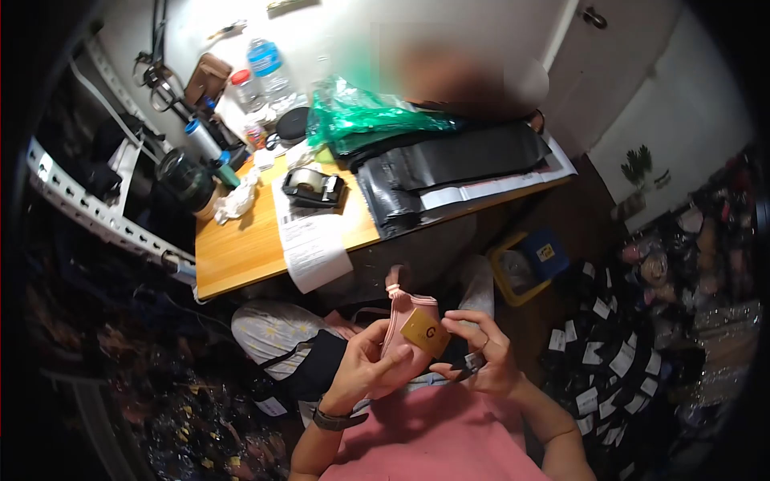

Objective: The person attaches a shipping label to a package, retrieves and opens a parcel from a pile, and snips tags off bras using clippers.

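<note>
A pink bra (pixel 411 305) is up in front of my chest, its strap standing out at the top. My left hand (pixel 365 365) is closed round the left side of its cup, thumb on the front. A square yellow tag (pixel 425 333) with a dark letter G lies against the cup. My right hand (pixel 489 357) is beside the tag, its fingers curled round a small black tool (pixel 468 365) with a pointed end. Its index fingertip is close to the tag's right edge; whether they touch I cannot tell. More pink fabric hangs behind my left hand.
Ahead is a wooden desk (pixel 241 255) with a tape dispenser (pixel 313 188), printed paper (pixel 314 248), black plastic bags (pixel 473 156), a green bag (pixel 377 116) and bottles. Another person sits beyond it. A yellow-and-blue bin (pixel 513 284) and heaps of bagged garments (pixel 618 353) are on the right.
</note>
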`<state>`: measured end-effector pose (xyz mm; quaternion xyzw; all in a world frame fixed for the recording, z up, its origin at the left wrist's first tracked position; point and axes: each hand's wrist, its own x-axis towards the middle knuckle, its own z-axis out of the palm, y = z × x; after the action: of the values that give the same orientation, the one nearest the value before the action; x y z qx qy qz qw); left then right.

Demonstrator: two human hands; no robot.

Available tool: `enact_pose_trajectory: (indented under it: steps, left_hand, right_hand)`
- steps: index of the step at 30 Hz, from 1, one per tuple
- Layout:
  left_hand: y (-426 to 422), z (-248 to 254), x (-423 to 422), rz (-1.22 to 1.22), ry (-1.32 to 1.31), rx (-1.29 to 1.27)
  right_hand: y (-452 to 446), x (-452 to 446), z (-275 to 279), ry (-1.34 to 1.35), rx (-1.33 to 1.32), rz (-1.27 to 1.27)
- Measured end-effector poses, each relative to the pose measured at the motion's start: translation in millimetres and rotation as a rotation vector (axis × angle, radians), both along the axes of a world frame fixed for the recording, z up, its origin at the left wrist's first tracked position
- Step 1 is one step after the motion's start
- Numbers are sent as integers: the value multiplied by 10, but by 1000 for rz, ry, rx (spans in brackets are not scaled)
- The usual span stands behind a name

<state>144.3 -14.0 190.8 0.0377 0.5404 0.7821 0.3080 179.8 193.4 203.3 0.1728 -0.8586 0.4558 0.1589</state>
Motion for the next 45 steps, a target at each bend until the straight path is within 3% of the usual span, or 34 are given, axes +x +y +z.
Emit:
enact_pose_trajectory:
  steps: [3,5,7,9,11,12,13,14,15,17,18,20,23,26,31,33,45]
  left_hand:
    - [135,-101,30,-12,66,-111]
    - [171,-234,17,-39,492,-538]
    - [210,-123,32,-16,342,-462]
    - [205,-92,35,-70,216,-383]
    - [171,-154,75,-41,83,-235]
    - [162,-169,86,-10,2,-220]
    - [200,-132,42,-18,5,-220]
    - [239,-53,-4,-16,3,-238]
    - [267,24,-38,-14,-1,-260]
    - [333,87,-53,28,26,-242]
    - [342,90,-61,55,33,-255]
    - [308,114,-93,95,50,-272]
    - [208,108,-79,113,29,-293]
    - [274,156,-101,102,8,-248]
    - [302,200,-61,138,19,-107]
    - [265,222,-27,187,26,-89]
    - [129,256,148,317,106,-56]
  right_hand:
    - [-17,15,-87,10,-6,-34]
    - [22,52,-224,-85,99,-47]
    - [62,27,-365,-165,-195,38]
    - [110,20,-396,-474,-456,67]
    - [210,-59,-581,-955,-1384,-214]
    - [330,-145,-639,-984,-1316,-303]
    - [476,-225,-753,-927,-1469,-299]
    - [643,-391,-1139,-862,-1605,-541]
    - [898,-479,-1479,-796,-1661,-528]
    - [1531,-679,-2394,-843,-1903,-825]
    - [1691,-691,-2475,-796,-1762,-1026]
    - [2050,-478,-3043,-791,-1700,-1144]
    - [1702,-174,-2374,-891,-1455,-1120]
    - [1290,-54,-1758,-648,-880,-778]
    - [127,114,46,-84,-20,-413]
    - [-41,229,254,-114,142,-228]
    - [-289,284,251,-96,183,-202]
